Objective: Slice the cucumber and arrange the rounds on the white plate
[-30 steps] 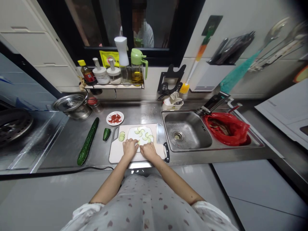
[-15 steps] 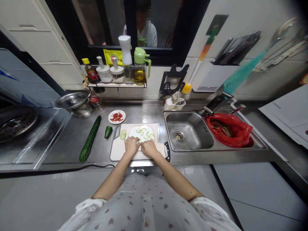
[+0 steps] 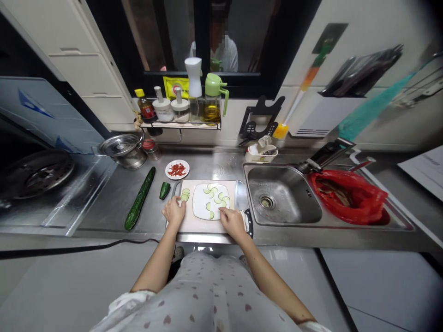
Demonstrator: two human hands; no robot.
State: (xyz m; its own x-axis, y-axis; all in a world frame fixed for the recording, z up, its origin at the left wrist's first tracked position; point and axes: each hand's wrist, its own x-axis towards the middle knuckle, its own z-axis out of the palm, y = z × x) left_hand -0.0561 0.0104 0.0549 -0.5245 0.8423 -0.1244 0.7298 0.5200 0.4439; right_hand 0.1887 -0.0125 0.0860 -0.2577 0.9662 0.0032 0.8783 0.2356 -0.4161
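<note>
The left hand (image 3: 174,211) lies curled on the board (image 3: 194,226) beside stacked cucumber slices (image 3: 185,196); I cannot tell whether it holds any. The right hand (image 3: 232,220), loosely spread, touches the plate (image 3: 200,203).

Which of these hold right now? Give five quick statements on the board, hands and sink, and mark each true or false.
1. The white plate with cucumber slices sits on the cutting board. True.
2. The whole cucumber lies in the sink. False: it lies on the counter, left of the board.
3. The right hand holds the knife. False: the knife lies at the board's right edge, and the hand is at the plate's near rim.
4. The left hand is beside the stack of slices. True.
5. The red bag sits right of the sink. True.
</note>
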